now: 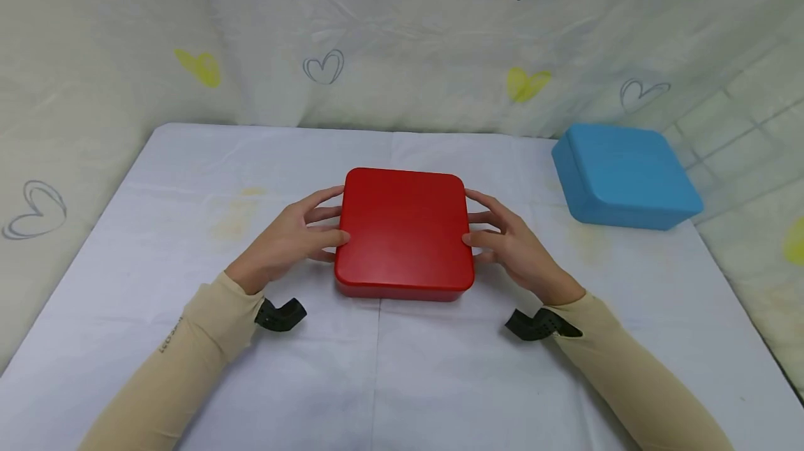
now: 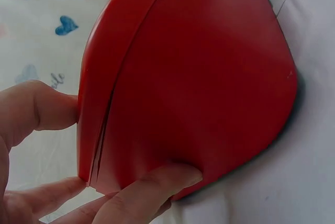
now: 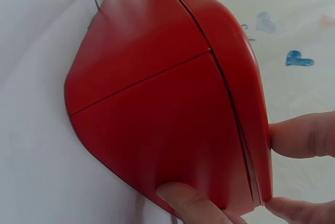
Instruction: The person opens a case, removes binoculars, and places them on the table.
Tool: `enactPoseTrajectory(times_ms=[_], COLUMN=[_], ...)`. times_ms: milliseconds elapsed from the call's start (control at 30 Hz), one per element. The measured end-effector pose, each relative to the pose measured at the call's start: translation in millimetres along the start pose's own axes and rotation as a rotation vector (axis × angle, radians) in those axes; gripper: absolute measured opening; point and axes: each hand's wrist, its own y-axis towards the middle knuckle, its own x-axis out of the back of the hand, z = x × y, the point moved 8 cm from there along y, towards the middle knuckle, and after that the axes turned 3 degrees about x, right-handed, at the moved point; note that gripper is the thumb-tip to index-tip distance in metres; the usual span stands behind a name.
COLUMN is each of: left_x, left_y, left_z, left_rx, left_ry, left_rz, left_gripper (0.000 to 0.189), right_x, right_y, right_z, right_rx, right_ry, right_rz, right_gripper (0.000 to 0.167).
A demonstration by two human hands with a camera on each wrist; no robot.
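Note:
A red lidded box (image 1: 405,227) with rounded corners stands on the white-covered table, its lid on top. On its left side my left hand (image 1: 283,245) grips it, thumb on the lid's edge and fingers spread along the side wall. My right hand (image 1: 518,248) holds the opposite side in much the same way. Both wrist views show a seam below the lid (image 2: 102,82), with a narrow dark gap near the fingers. A thin line crosses the box's side wall (image 3: 157,130) in the right wrist view. The box's inside is hidden.
A blue box (image 1: 631,172) stands at the table's back right corner. White cloth (image 1: 377,374) with a fold line covers the table. Behind it hangs a pale curtain (image 1: 408,11) printed with hearts and words. Black wrist mounts (image 1: 280,315) stick out from both sleeves.

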Motion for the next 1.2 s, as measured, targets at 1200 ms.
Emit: enactPoseTrajectory(times_ms=[1200], left_x=[63.7], left_y=[8.3], left_z=[4.7], left_rx=[0.049], left_ry=[0.041], left_rz=[-0.079], left_gripper=[0.075], right_x=[-36], right_y=[53.3], right_z=[15], right_rx=[0.034], right_ry=[0.068], right_rz=[0.019], right_gripper=[0.073])
